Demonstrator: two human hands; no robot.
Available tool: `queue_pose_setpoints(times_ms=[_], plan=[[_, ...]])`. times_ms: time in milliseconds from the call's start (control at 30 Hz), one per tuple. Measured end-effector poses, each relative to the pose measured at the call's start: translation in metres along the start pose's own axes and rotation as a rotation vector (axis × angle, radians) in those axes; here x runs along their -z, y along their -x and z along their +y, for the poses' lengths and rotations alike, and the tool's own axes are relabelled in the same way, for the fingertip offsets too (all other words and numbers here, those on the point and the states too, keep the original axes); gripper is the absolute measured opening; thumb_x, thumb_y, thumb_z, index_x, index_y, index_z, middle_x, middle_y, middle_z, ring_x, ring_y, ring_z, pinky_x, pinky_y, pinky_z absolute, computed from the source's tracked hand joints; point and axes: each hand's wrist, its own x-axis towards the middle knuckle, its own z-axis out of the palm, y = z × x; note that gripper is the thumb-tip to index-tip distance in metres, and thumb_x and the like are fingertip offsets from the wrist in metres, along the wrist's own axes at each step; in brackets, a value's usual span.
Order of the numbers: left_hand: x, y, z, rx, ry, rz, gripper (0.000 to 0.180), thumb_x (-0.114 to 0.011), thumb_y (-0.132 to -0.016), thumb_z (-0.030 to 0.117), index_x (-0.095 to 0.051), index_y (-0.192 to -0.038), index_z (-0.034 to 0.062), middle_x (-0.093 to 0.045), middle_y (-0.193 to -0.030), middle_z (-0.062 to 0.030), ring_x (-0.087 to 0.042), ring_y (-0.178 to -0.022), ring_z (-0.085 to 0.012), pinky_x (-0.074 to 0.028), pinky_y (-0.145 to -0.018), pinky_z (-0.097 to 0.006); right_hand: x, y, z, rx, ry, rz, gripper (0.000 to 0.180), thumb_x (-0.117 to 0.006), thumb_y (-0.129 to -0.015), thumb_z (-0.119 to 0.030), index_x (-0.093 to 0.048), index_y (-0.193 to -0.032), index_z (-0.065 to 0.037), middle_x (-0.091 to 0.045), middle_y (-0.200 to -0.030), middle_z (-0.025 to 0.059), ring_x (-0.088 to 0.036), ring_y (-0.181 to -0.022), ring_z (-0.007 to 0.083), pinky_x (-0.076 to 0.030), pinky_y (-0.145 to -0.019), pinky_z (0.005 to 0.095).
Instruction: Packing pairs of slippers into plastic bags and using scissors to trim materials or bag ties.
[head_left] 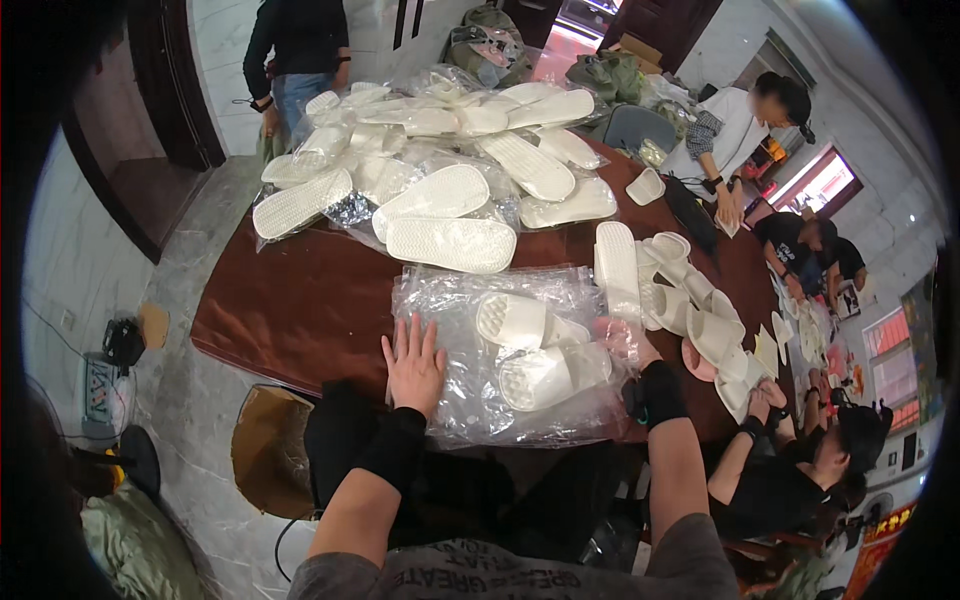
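My left hand lies open, fingers spread, pressing on a stack of clear plastic bags at the table's front edge. A pair of white slippers with textured soles lies on the stack, seemingly within the top bag: one slipper farther away and another nearer me. At the right ends of the slippers is my right hand. Clear film partly covers its fingers, so their grip cannot be made out. Black bands cover both my wrists.
Bagged white slippers are heaped across the far table. Loose slippers line the right side, where several people work, one close by. Another person stands at the far left. A cardboard box sits below the table's left front.
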Motion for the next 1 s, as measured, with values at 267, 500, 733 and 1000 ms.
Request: queue_pose_setpoints(times_ms=[267,500,733,1000], plan=[[0.001,0.002,-0.005,0.007,0.002,0.007,0.054,-0.055,-0.101,0.034,-0.049,-0.150,0.0138,-0.036,-0.163,-0.0115,-0.026,-0.154,-0.0335,-0.015,-0.123,-0.061,-0.046,-0.020,-0.008,0.141,0.834,0.047,0.081,-0.086,-0.075,-0.038,-0.054,-0.144,-0.011,-0.058,-0.137,0.0203,-0.051,-0.133,0.0321,-0.041,-0.111,0.0445],[0.008,0.017,-0.027,0.055,-0.015,-0.006,0.055,-0.054,-0.102,0.036,-0.047,-0.152,0.0135,-0.035,-0.164,-0.0117,-0.025,-0.154,-0.0336,-0.014,-0.124,-0.061,-0.085,-0.028,-0.062,-0.040,0.795,-0.098,0.067,-0.078,-0.080,-0.023,-0.049,-0.138,-0.006,-0.064,-0.122,0.0221,-0.062,-0.116,0.0369,-0.050,-0.099,0.0447],[0.010,0.013,-0.018,0.033,0.051,0.018,0.056,-0.055,-0.100,0.033,-0.046,-0.152,0.0133,-0.034,-0.164,-0.0126,-0.028,-0.153,-0.0352,-0.015,-0.123,-0.062,-0.071,-0.024,-0.031,-0.076,0.645,-0.156,0.072,-0.088,-0.076,-0.037,-0.054,-0.127,0.001,-0.067,-0.113,0.0187,-0.065,-0.109,0.0323,-0.051,-0.093,0.0412],[0.011,0.020,-0.034,0.059,0.042,0.011,0.060,-0.055,-0.101,0.035,-0.043,-0.154,0.0112,-0.033,-0.164,-0.0128,-0.025,-0.154,-0.0347,-0.014,-0.123,-0.062,-0.105,0.006,-0.126,-0.142,0.136,-0.324,0.058,-0.078,-0.092,-0.016,-0.048,-0.139,-0.002,-0.063,-0.126,0.0092,-0.060,-0.116,0.0198,-0.046,-0.101,0.0321]])
